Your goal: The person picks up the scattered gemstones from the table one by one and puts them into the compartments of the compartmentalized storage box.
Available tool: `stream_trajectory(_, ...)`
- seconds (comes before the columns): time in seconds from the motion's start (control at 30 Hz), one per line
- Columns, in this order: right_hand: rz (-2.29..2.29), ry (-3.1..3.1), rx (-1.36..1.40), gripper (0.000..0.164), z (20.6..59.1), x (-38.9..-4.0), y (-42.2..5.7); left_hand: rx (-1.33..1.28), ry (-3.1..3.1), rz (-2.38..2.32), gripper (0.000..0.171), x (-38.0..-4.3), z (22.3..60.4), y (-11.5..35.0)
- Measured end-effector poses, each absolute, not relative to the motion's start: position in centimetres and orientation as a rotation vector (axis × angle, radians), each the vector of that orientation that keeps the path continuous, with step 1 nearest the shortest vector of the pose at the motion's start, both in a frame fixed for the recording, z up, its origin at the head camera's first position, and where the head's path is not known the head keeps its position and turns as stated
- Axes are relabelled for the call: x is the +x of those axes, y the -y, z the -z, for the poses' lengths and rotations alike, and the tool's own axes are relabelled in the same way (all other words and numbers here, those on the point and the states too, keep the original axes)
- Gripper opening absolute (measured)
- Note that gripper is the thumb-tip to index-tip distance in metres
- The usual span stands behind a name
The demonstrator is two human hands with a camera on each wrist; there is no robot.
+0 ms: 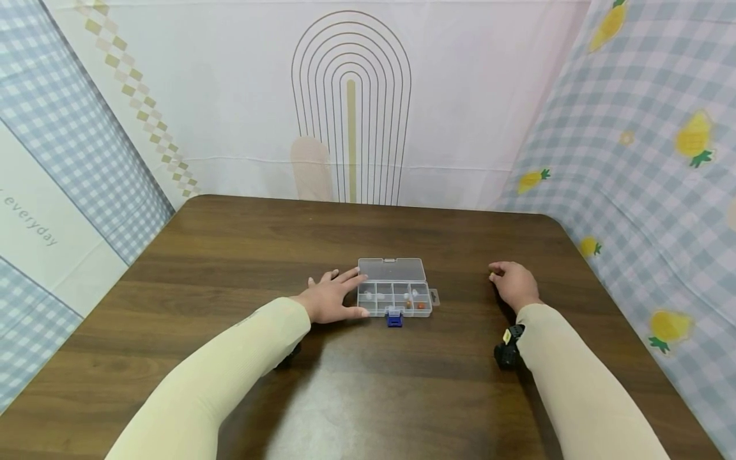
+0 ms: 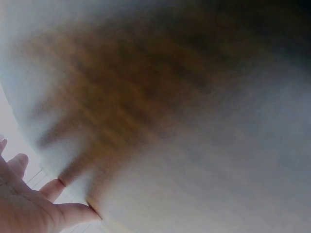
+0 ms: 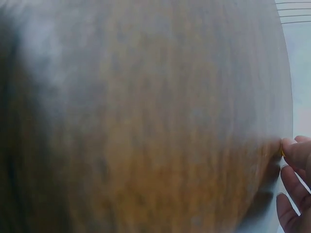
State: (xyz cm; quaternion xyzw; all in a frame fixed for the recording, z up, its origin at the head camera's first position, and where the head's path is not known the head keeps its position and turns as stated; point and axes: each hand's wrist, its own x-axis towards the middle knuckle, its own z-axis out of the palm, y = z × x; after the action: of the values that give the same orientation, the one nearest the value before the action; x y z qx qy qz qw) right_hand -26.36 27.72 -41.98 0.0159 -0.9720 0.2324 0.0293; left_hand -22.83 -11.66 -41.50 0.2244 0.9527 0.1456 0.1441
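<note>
A clear plastic compartment box (image 1: 393, 309) lies on the brown table with its lid (image 1: 391, 269) swung back. White and orange small pieces sit in several of its compartments, too small to name; a blue latch (image 1: 394, 321) hangs at its front. My left hand (image 1: 333, 300) is spread at the box's left side, its fingers straight and the fingertips at the edge. Well to the right of the box, my right hand (image 1: 515, 284) pinches a small yellow piece (image 3: 282, 148) between thumb and fingertips, low over the table. Most of that piece is hidden by the fingers.
The wooden table (image 1: 402, 396) has rounded far corners. A white patterned cloth (image 1: 241, 96) hangs behind it, and a blue checked cloth with pineapples (image 1: 644, 166) hangs at the right. A clear hanging tab (image 1: 434, 297) juts from the box's right end.
</note>
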Motion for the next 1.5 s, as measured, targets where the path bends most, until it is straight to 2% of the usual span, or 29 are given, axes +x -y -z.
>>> stream_trajectory(0.67,-0.685,3.021,-0.004,0.027,41.6,-26.3,-27.5,0.646,-2.746,-0.413,0.084,-22.9,41.4,11.5)
stream_trajectory(1.5,-0.677,2.948,0.189,0.027,40.5,-25.5,-23.8,0.672,-2.743,-0.421,0.082,-22.3,40.7,11.5)
